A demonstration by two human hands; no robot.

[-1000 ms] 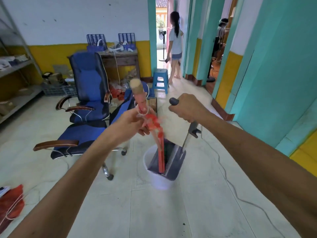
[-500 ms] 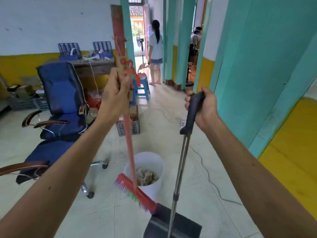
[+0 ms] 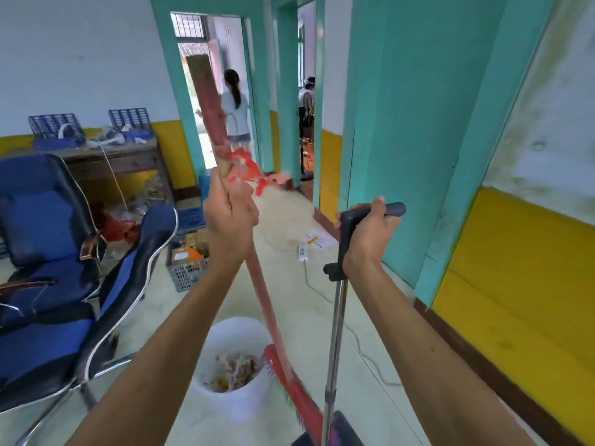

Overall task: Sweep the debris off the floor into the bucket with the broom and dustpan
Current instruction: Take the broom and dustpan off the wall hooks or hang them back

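My left hand (image 3: 230, 217) gripped the broom (image 3: 257, 284); my right hand (image 3: 367, 233) gripped the dustpan (image 3: 335, 333) handle. The debris-filled bucket (image 3: 231, 400) stood beside both.

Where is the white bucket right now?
In the head view, the white bucket stands on the floor low in the middle, between the person's forearms. The blue chair is to its left, the red broom head at its right rim.

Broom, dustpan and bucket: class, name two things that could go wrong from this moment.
1. The red broom head hangs at the white bucket's rim; a swing might tip it and spill the debris.
2. A white cable crosses the floor beside the dustpan pole; it could snag or trip the person.
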